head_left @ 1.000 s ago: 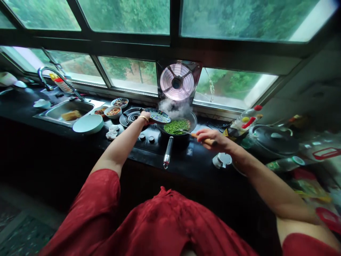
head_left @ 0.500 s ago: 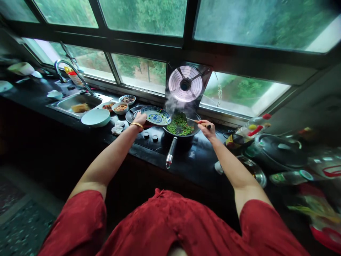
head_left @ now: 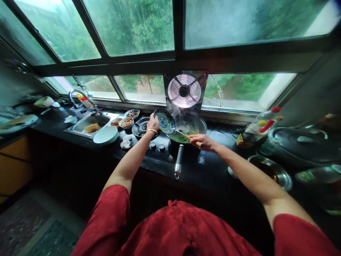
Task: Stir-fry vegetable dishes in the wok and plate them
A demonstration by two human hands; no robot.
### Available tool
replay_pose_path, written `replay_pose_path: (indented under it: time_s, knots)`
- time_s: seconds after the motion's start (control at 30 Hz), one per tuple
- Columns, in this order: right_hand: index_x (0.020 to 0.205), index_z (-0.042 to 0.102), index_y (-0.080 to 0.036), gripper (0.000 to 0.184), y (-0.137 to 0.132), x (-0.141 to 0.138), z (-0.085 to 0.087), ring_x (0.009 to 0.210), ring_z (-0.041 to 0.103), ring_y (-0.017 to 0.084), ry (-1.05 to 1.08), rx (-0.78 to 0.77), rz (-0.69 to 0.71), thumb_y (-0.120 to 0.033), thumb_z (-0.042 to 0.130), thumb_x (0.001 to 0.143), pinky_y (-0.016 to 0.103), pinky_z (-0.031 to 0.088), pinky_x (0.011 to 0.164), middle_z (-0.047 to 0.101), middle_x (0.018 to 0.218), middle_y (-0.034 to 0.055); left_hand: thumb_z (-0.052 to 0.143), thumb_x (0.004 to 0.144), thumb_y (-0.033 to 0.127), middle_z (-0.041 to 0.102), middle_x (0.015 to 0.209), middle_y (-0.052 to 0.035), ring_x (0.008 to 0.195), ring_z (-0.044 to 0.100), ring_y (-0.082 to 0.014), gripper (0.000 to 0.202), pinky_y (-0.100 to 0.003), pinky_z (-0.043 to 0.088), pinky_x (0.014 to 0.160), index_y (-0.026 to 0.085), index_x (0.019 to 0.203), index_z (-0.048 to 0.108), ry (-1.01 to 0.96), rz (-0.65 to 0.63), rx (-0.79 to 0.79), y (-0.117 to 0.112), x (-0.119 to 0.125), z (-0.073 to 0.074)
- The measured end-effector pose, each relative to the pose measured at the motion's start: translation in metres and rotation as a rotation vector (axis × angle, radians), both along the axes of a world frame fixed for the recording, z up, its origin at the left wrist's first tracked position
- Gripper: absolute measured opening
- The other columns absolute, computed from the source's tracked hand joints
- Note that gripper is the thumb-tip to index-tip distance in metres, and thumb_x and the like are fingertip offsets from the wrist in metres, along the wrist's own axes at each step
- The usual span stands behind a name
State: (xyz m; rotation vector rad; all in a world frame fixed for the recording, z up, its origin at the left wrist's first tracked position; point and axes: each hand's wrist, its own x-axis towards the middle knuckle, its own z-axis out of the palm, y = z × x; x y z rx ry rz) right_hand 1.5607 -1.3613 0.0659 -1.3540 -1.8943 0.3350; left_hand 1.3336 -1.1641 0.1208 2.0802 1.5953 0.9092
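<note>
at the bottom of the frame the red garment [head_left: 181,227] fills the foreground, and both bare arms reach up and away over the black counter [head_left: 213,170]. the pan handle [head_left: 178,161] points back toward the person, just past the stove knobs [head_left: 152,145].

the left hand [head_left: 153,123], a gold bangle at the wrist, is closed on the near rim of the blue patterned plate [head_left: 164,121]. half a second ago that plate lay nearly flat beside the pan with green bits scattered on it. now it stands steeply tilted, its face turned to the pan [head_left: 198,125] and its lower edge at the pan's left rim. from this i judge the plate is being emptied into the pan, with little or nothing left on it.

the right hand [head_left: 204,142] is wrapped round the wooden handle of the spatula [head_left: 192,138]. it has come from the pan's far right side to the near right rim, and the blade sits low among the greens [head_left: 183,137], which lie in the pan at centre frame. steam is still rising.

left of centre are a crumpled cloth [head_left: 125,142], a pale green bowl [head_left: 106,135], small bowls of food [head_left: 126,122] and the sink [head_left: 87,122]. at the right edge sit a steel bowl [head_left: 269,172] and an oil bottle [head_left: 259,126]. beyond the pan the fan [head_left: 184,90] is set in the window.
</note>
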Motion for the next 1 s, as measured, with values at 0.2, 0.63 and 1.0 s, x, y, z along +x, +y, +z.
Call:
replay_pose_path:
  time_s: [0.2, 0.63, 1.0]
  knots:
    - [0.085, 0.072, -0.021, 0.015, -0.078, 0.019, 0.066, 0.101, 0.068, 0.017, -0.124, 0.017, 0.112, -0.025, 0.058, 0.082, 0.026, 0.052, 0.085, 0.071, 0.113, 0.0074, 0.029, 0.097, 0.032, 0.065, 0.123, -0.0162, 0.115, 0.062, -0.0302, 0.051, -0.041, 0.043, 0.097, 0.016, 0.145, 0.039, 0.145, -0.051, -0.015, 0.008, 0.021, 0.001]
    - [0.077, 0.07, -0.021, 0.014, -0.035, 0.033, 0.042, 0.075, 0.068, 0.021, -0.071, 0.095, -0.603, -0.028, 0.057, 0.075, 0.032, 0.052, 0.075, 0.074, 0.08, 0.0042, 0.028, 0.097, 0.034, 0.067, 0.12, -0.0148, 0.108, 0.065, -0.0306, 0.051, -0.04, 0.045, 0.092, 0.022, 0.146, 0.039, 0.264, -0.064, 0.088, 0.014, 0.036, -0.003]
    - [0.086, 0.069, -0.023, 0.017, 0.004, 0.058, 0.013, 0.08, 0.067, 0.023, 0.06, 0.11, -0.602, -0.02, 0.054, 0.079, 0.038, 0.053, 0.08, 0.073, 0.088, 0.0076, 0.032, 0.098, 0.035, 0.067, 0.122, -0.014, 0.111, 0.063, -0.0298, 0.049, -0.04, 0.043, 0.096, 0.022, 0.144, 0.042, 0.204, -0.045, 0.082, 0.02, 0.036, -0.005]
